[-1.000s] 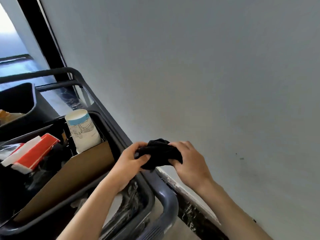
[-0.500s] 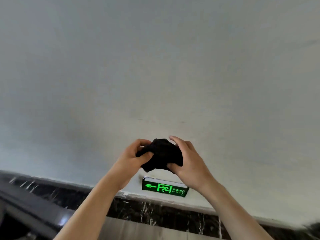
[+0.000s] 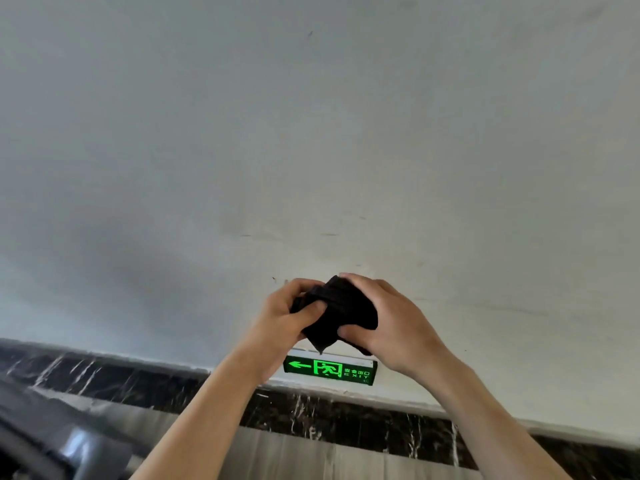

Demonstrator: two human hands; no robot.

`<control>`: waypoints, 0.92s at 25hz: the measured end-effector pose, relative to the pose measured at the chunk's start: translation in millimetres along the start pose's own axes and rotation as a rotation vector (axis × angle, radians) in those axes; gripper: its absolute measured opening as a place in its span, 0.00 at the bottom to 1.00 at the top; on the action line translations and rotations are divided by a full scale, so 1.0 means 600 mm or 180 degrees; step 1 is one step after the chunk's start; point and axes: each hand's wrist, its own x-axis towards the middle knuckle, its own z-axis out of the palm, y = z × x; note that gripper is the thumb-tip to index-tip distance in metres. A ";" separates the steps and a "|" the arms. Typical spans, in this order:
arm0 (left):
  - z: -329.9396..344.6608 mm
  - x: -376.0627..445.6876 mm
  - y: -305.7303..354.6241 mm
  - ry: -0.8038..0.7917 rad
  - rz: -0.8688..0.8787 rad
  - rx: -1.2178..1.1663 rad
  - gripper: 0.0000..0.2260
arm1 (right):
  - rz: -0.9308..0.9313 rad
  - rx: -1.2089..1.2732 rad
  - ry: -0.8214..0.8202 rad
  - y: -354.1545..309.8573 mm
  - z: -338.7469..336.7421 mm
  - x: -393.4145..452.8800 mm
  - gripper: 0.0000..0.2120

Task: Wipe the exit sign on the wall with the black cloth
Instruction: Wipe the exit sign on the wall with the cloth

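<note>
From my remote feed: both hands — left hand [image 3: 281, 327], right hand [image 3: 393, 327] — clutch a bunched black cloth [image 3: 337, 315] between them, fingers closed on it, in front of a pale grey wall [image 3: 311, 150]. Just below, the glowing green rectangular exit sign [image 3: 329, 368] sits low on that wall — above a dark veined marble skirting [image 3: 346, 420].

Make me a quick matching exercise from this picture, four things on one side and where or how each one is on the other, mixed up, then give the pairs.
Things:
1. black cloth
2. exit sign
3. marble skirting
4. left hand

States:
A. glowing green, low on the wall
B. bunched between both hands
C. dark with white veins, under the wall
D. thumb pressed on the cloth

Pairs: 1-B, 2-A, 3-C, 4-D
</note>
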 end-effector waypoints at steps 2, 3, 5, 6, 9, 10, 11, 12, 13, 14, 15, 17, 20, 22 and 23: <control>-0.002 0.006 -0.012 0.0015 -0.0014 0.0027 0.10 | -0.0015 -0.0053 0.0007 0.007 0.007 0.007 0.31; -0.005 0.011 -0.021 0.0028 -0.0027 0.0019 0.09 | -0.0018 -0.0112 0.0007 0.011 0.013 0.011 0.30; -0.014 0.019 -0.041 0.0022 -0.0046 -0.0060 0.07 | 0.0020 -0.0142 0.0003 0.023 0.030 0.016 0.29; -0.020 0.027 -0.057 0.0005 -0.0071 -0.0121 0.06 | 0.0075 -0.0039 0.0006 0.034 0.044 0.019 0.29; -0.036 0.060 -0.126 -0.0024 -0.0138 -0.0267 0.10 | 0.0265 0.0169 0.0073 0.085 0.103 0.033 0.27; -0.041 0.074 -0.158 -0.0005 -0.0155 -0.0271 0.10 | 0.0332 0.0195 0.0132 0.109 0.129 0.038 0.26; -0.046 0.089 -0.195 0.0009 -0.0161 -0.0255 0.10 | 0.0394 0.0219 0.0214 0.133 0.159 0.041 0.25; -0.052 0.102 -0.235 0.0029 -0.0158 -0.0233 0.10 | 0.0462 0.0233 0.0282 0.159 0.190 0.043 0.24; -0.059 0.113 -0.271 0.0043 -0.0144 -0.0220 0.10 | 0.0519 0.0265 0.0340 0.182 0.220 0.045 0.23; -0.066 0.123 -0.306 0.0045 -0.0115 -0.0185 0.11 | 0.0569 0.0326 0.0390 0.204 0.250 0.044 0.22; -0.076 0.133 -0.348 0.0037 -0.0083 -0.0157 0.11 | 0.0594 0.0397 0.0448 0.232 0.287 0.044 0.22; -0.101 0.153 -0.434 0.0047 0.0007 -0.0086 0.14 | 0.0617 0.0569 0.0590 0.288 0.371 0.047 0.21; -0.139 0.180 -0.556 0.0211 0.0116 0.0132 0.11 | 0.0651 0.0765 0.0778 0.367 0.499 0.046 0.22; -0.160 0.198 -0.611 0.0501 0.0357 0.0580 0.11 | 0.0650 0.0803 0.0845 0.404 0.561 0.043 0.22; -0.172 0.210 -0.636 0.0734 0.0581 0.0954 0.12 | 0.0608 0.0785 0.0879 0.424 0.591 0.043 0.23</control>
